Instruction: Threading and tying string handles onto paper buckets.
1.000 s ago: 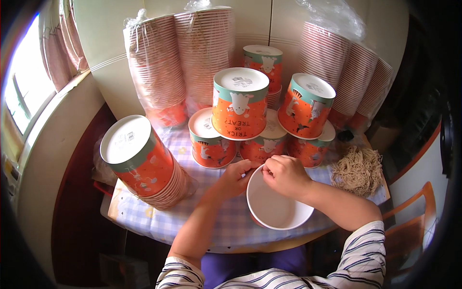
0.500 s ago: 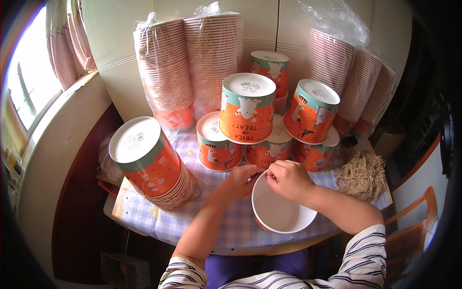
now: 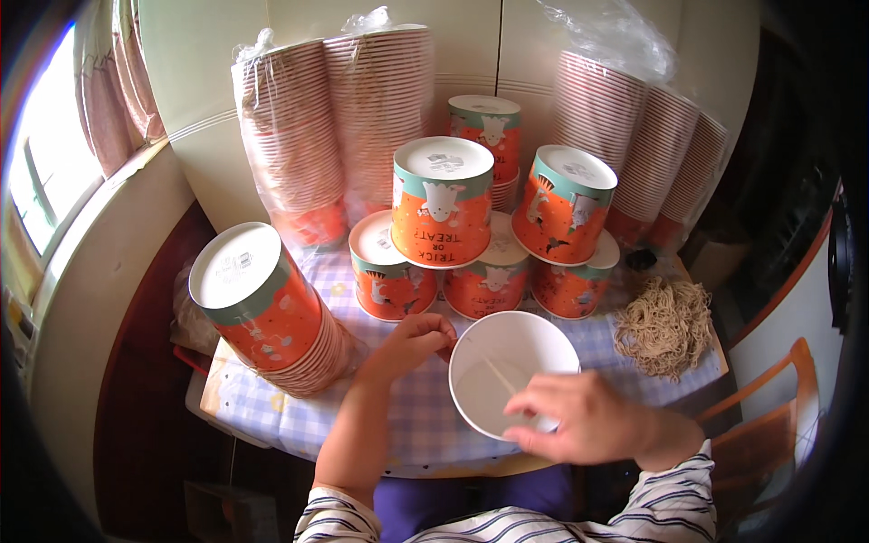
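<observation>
A paper bucket (image 3: 547,339), white inside, tilts its open mouth towards me at the table's near side. Inside it, a pale string (image 3: 496,371) stretches towards the fingers of my right hand (image 3: 579,412). That hand is over the near right rim, slightly blurred, its fingertips closed on the string. My left hand (image 3: 412,346) is against the bucket's left side with thumb and fingers pinched together; what is between them is hidden. Beyond my hands, orange and green printed paper buckets (image 3: 442,213) stand upside down, some stacked on others. A tangled heap of beige string (image 3: 665,328) lies to the right.
At the left leans a nested stack of upside-down buckets (image 3: 262,308). Tall plastic-wrapped bucket stacks stand at the back left (image 3: 290,136) and back right (image 3: 597,127). A checked cloth (image 3: 398,443) covers the table. A wooden chair (image 3: 769,434) is at the right.
My right hand has moved from the bucket's far rim towards me, drawing string across the inside. My left hand has shifted slightly down and left. The whole view has shifted a little.
</observation>
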Available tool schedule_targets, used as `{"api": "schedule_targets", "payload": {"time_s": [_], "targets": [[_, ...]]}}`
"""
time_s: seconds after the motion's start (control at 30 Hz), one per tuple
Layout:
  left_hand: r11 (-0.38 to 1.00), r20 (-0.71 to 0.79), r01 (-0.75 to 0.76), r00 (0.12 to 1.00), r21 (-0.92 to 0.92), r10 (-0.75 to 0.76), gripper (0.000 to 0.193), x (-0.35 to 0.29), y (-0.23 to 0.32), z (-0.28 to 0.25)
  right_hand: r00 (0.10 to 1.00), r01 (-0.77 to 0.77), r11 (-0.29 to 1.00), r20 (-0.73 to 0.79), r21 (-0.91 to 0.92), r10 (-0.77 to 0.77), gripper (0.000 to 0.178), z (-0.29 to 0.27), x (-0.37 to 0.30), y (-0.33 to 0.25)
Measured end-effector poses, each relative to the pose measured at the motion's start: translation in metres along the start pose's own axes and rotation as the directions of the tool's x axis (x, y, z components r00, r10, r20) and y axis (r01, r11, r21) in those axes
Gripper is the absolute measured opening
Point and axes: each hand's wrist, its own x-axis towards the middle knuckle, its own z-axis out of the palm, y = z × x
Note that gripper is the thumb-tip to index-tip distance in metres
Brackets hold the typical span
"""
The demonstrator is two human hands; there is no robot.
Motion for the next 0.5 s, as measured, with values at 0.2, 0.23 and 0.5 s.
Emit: {"api": "schedule_targets", "payload": {"time_s": [0.2, 0.23, 0.5], "targets": [[0.889, 0.019, 0.041, 0.999, -0.456, -0.036, 0.011, -0.045, -0.022, 0.003, 0.977, 0.214, 0.969, 0.034, -0.12, -0.211, 0.022, 0.047, -0.027, -0.016], [0.845, 0.01, 0.003, 1.0, -0.534, 0.003, 0.012, -0.054, -0.028, 0.004, 0.976, 0.216, 0.951, 0.01, -0.22, -0.22, 0.023, 0.053, -0.029, -0.015], [0.652, -0.12, -0.176, 0.984, -0.737, 0.13, 0.014, -0.099, -0.048, 0.033, 0.97, 0.107, 0.824, -0.125, -0.557, -0.21, 0.012, 0.054, -0.036, 0.002]]}}
